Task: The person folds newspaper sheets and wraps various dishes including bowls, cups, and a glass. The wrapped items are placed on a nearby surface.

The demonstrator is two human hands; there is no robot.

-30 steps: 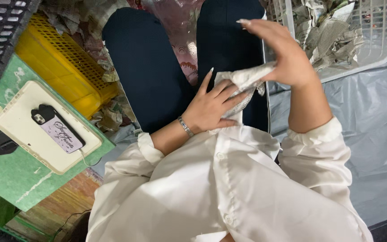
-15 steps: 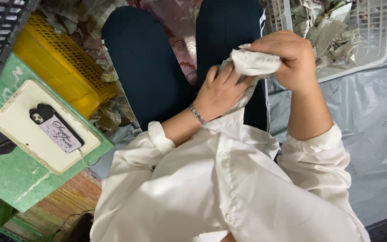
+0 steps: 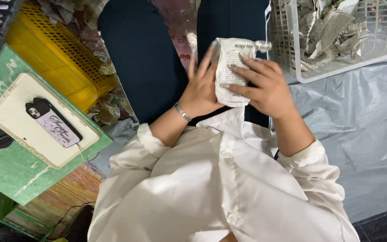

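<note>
A small folded newspaper packet [image 3: 231, 71], pale and creased, with a twisted tip at its upper right corner, stands upright between the two hands above the person's dark-trousered lap. The left hand [image 3: 201, 87] lies flat against the packet's left side, its fingers straight and held close together, pointing upward, with a thin metal bracelet [image 3: 183, 112] at the wrist. The right hand [image 3: 265, 87] reaches across from the other side, its fingers spread over the printed face of the packet and pressing it toward the left palm. Both arms are in loose white shirt sleeves [image 3: 301, 157] of smooth cloth. Well to the upper right, a white plastic lattice basket [image 3: 384, 45] rests on a wrinkled grey plastic sheet [image 3: 363, 134] and holds a heap of crumpled newspaper pieces [image 3: 332, 29]. To the left stands a yellow perforated plastic crate [image 3: 54, 58], and near it a green board [image 3: 10, 175] carries a cream tablet [image 3: 23, 130] with a phone [image 3: 52, 123] lying on it.
</note>
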